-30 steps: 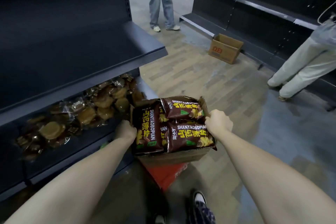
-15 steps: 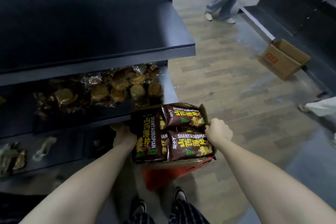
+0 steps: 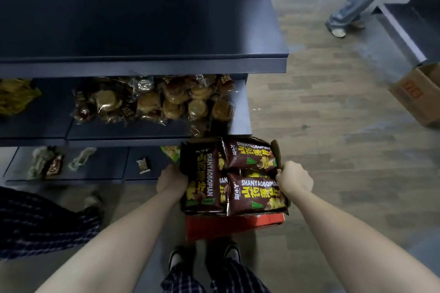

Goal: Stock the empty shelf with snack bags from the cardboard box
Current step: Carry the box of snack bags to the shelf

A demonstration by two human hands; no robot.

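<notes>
I hold a cardboard box with a red lower side, packed with brown snack bags printed SHANYAOBOPIAN in yellow. My left hand grips the box's left side and my right hand grips its right edge. The box hangs in front of the dark shelf unit, at the height of its lower shelves. The empty shelf is the wide dark board above, at upper left.
Clear packs of round cakes fill the middle shelf, and yellow bags lie at its left. A few small packets lie on the bottom shelf. Another cardboard box sits on the wooden floor at right. A person's legs stand far right.
My view has swung left toward the shelf unit, which now faces me squarely. Both hands keep the same grip on the box.
</notes>
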